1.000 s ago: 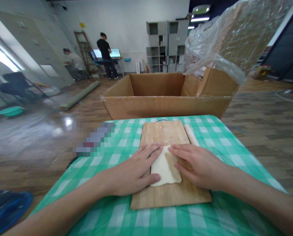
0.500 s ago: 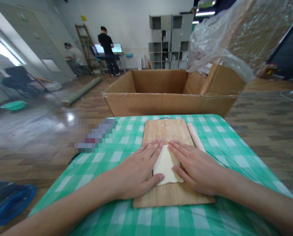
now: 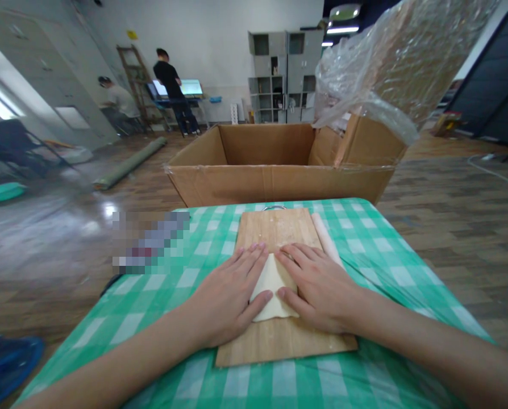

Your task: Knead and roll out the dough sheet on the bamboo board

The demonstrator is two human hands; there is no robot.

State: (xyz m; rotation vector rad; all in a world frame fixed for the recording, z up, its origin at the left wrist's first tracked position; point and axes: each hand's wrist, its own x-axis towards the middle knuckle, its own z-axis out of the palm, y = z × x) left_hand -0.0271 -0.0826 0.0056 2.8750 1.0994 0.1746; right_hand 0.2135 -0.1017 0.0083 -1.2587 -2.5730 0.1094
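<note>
Dough sheet (image 3: 274, 279), lying flat on a wooden cutting board (image 3: 286, 343) just below centre of the frame. Right between both palms, basically: left hand (image 3: 228, 298) over its left edge, right hand (image 3: 322, 288) over its right. Neither one nearer, since both touching it. Visible patch a bit longer going up the frame than across, same way as the board's long axis, but with the sides covered, can't tell the true outline. Palms down, fingers straight-ish and close together, not wrapped around anything, thumbs angled in with the tips nearly meeting over the pale middle.

Further out, a pale rolling pin (image 3: 327, 238) along the board's upper right edge. Under everything, a green-and-white checked tablecloth (image 3: 390, 272). Beyond that, a big cardboard box (image 3: 275, 184) at upper middle, plus a pixelated thing (image 3: 152, 244) at left, too blurry to call.
</note>
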